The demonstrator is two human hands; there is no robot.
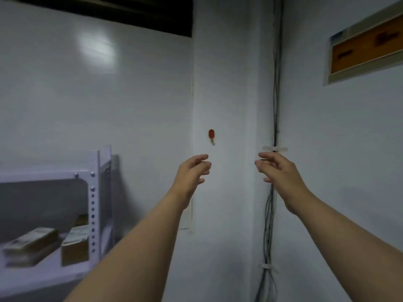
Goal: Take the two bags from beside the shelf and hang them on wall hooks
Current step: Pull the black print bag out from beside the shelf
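A small red wall hook [211, 136] with a pale metal prong sticks to the white wall column ahead, and nothing hangs on it. My left hand [193, 171] is raised just below and left of the hook, fingers loosely apart and empty. At the same height, further right near the cable bundle, my right hand [277, 171] is also empty with its fingers apart. No bag is in view.
A white metal shelf [93, 192] stands at the lower left, holding cardboard boxes [75, 243]. A bundle of cables [275, 105] runs down the corner on the right. A framed orange panel [366, 44] hangs high on the right wall.
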